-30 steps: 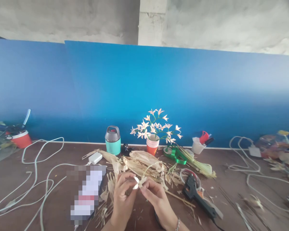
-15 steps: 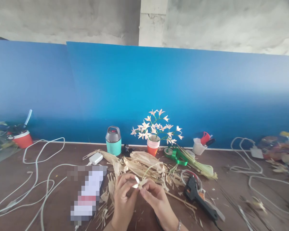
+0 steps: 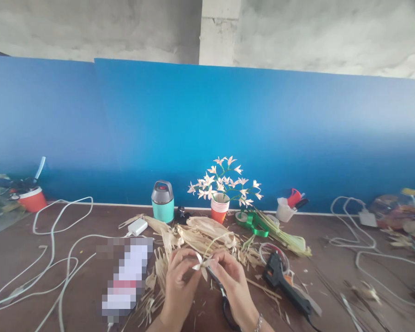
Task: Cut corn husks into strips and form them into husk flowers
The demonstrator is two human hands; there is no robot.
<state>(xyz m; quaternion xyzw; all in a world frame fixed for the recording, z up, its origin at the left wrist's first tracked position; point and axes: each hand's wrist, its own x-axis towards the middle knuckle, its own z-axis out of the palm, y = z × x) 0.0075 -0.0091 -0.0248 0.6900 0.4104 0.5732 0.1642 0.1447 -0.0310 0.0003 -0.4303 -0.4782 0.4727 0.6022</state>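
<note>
Between my two hands is a small pale husk flower with several narrow petals. My left hand is closed, its thumb and fingertips pinching the flower's left side. On the other side, the fingers of my right hand are closed on a petal. Partly hidden by that hand is a pair of scissors with dark handles. Dried corn husks lie just beyond my fingers. Farther back, a stack of paper cups holds green stems with similar pale flowers.
A black glue gun lies right of my hands. Green ribbon and a bundle of pale stalks are behind it. A turquoise container, a charger, a blurred-out flat object and white cables are on the left.
The flower has turned a little in my fingers, and a petal now points downward. My right hand has shifted slightly right and up, showing more of the scissors.
</note>
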